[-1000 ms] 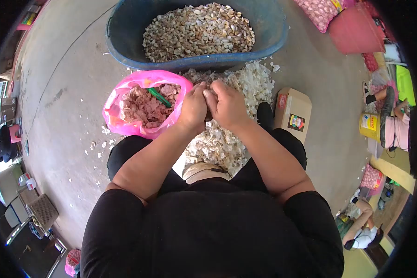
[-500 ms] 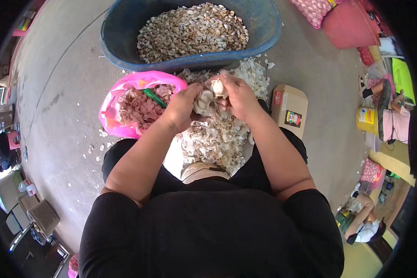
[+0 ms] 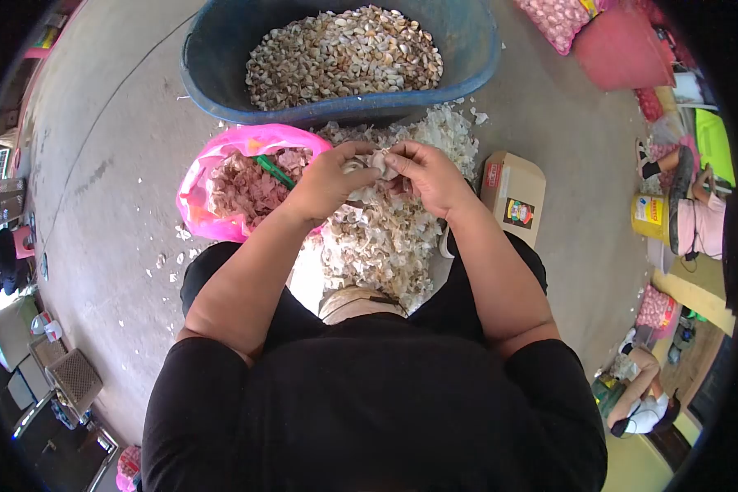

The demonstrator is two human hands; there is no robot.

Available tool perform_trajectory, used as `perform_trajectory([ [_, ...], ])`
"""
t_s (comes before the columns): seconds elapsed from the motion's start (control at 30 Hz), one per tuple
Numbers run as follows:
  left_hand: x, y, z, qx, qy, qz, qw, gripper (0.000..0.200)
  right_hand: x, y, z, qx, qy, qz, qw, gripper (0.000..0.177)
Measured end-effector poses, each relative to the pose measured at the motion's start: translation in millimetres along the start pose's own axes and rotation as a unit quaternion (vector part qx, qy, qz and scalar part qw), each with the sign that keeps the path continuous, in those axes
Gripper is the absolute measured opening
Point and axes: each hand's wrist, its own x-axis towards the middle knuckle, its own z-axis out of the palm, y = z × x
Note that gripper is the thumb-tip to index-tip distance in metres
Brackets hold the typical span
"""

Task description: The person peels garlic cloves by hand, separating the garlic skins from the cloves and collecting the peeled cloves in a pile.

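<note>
Above the heap of peeled skins, both my hands meet on a pale garlic bulb (image 3: 379, 163), mostly covered by fingers. My left hand (image 3: 330, 182) is closed around its left side, thumb pointing right. My right hand (image 3: 436, 180) pinches it from the right between thumb and bent fingers. Loose garlic skins (image 3: 377, 246) lie below, between my legs. A pink plastic bag (image 3: 195, 182) with reddish-brown skins and a green-handled tool (image 3: 274, 172) stands just left of my left hand. Ahead is a blue tub (image 3: 213, 82) of garlic cloves (image 3: 344, 57).
A cardboard box (image 3: 517, 184) lies right of my right hand. Farther right are a red tub (image 3: 623, 49), a yellow bucket (image 3: 649, 215), net bags of garlic (image 3: 553, 23) and two seated people. Chairs (image 3: 74, 381) stand at lower left.
My hands have drawn closer together. The bulb that showed whole in my right fingers is now mostly hidden between both hands. Tub, bag and box stay in place.
</note>
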Motion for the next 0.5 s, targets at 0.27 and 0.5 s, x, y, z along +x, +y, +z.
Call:
perform_trajectory([
  [0.27,1,1,2,0.086,0.067,0.064,0.992,0.036,3,-3,11,0.047,0.059,-0.027,0.997,0.015],
  [0.5,1,-2,0,0.204,0.096,0.1,0.969,0.036,7,6,12,-0.04,0.023,-0.059,0.997,0.016],
])
